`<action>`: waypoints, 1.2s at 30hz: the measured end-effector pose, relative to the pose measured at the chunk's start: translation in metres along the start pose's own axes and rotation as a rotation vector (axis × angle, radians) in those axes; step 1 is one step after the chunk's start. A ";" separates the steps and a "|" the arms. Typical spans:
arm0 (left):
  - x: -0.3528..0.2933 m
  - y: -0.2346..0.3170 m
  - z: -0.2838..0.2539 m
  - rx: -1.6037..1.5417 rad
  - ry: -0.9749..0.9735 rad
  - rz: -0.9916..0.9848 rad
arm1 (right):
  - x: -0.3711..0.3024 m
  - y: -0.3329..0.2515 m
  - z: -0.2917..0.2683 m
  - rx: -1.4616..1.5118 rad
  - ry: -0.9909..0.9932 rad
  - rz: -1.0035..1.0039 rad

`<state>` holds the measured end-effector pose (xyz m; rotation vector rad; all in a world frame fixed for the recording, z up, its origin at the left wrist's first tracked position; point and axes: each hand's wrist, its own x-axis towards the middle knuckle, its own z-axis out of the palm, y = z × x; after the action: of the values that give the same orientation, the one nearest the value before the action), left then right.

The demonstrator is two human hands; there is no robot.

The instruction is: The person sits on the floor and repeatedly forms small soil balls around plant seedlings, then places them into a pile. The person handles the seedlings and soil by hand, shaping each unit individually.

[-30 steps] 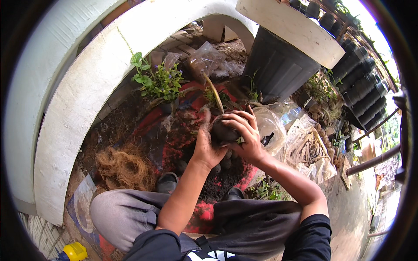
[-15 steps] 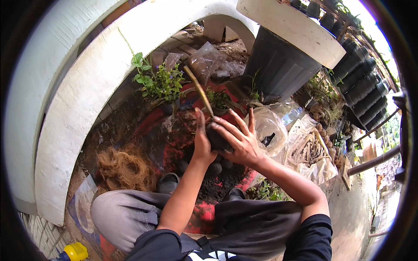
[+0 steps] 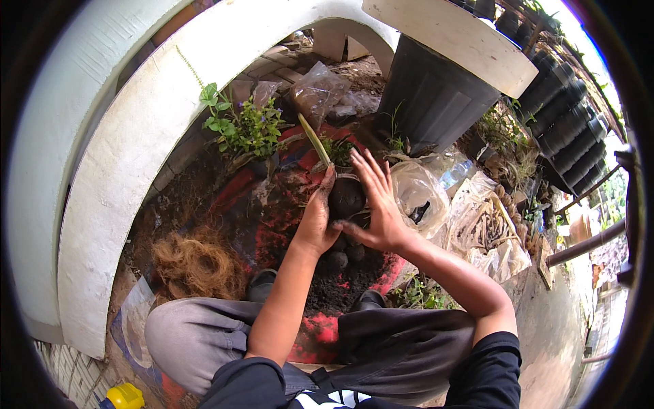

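Between my hands is a round ball of dark soil (image 3: 346,198), with a yellow-green stalk (image 3: 313,140) slanting up and away behind it. My left hand (image 3: 316,219) cups the ball from the left, its thumb up near the stalk's base. On the other side, my right hand (image 3: 385,213) has its fingers stretched out and apart, with its thumb reaching below the ball. Whether its palm touches the ball I cannot tell. Beneath my hands several smaller dark balls (image 3: 336,260) lie on loose black soil (image 3: 327,293), spread over a red sheet (image 3: 320,335).
Brown coir fibre (image 3: 197,262) lies in a heap at the left. Clear plastic bags (image 3: 419,194) and a bottle (image 3: 455,175) sit at the right. Beyond are a flowering plant (image 3: 252,129), a big black pot (image 3: 436,92) and a white arched wall (image 3: 136,136). A yellow-topped object (image 3: 125,396) stands lower left.
My right hand has opened away from the soil ball, its fingers lifting off the top. The ball now shows more fully, and the stalk has turned slightly.
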<state>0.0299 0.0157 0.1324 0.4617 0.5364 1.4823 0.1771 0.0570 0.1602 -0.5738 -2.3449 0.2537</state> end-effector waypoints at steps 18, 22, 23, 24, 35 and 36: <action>0.012 -0.034 -0.025 -0.309 0.147 0.047 | -0.014 -0.009 0.021 -0.375 -0.085 -0.085; 0.012 -0.048 -0.034 -0.515 -0.263 0.011 | -0.006 0.000 0.013 -0.220 -0.128 -0.300; 0.010 -0.054 -0.035 -0.573 -0.285 -0.069 | -0.007 0.003 0.011 -0.215 -0.118 -0.344; 0.010 -0.057 -0.037 -0.631 -0.414 -0.030 | -0.004 0.008 0.011 -0.175 -0.080 -0.382; 0.021 -0.041 -0.043 -0.291 -0.150 -0.023 | -0.011 0.021 0.024 0.150 -0.006 -0.029; 0.023 -0.037 -0.045 -0.278 -0.070 -0.071 | -0.008 0.024 0.024 0.233 0.110 0.069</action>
<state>0.0327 0.0359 0.0728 0.2722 0.2825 1.4410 0.1746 0.0741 0.1298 -0.5407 -2.1544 0.5075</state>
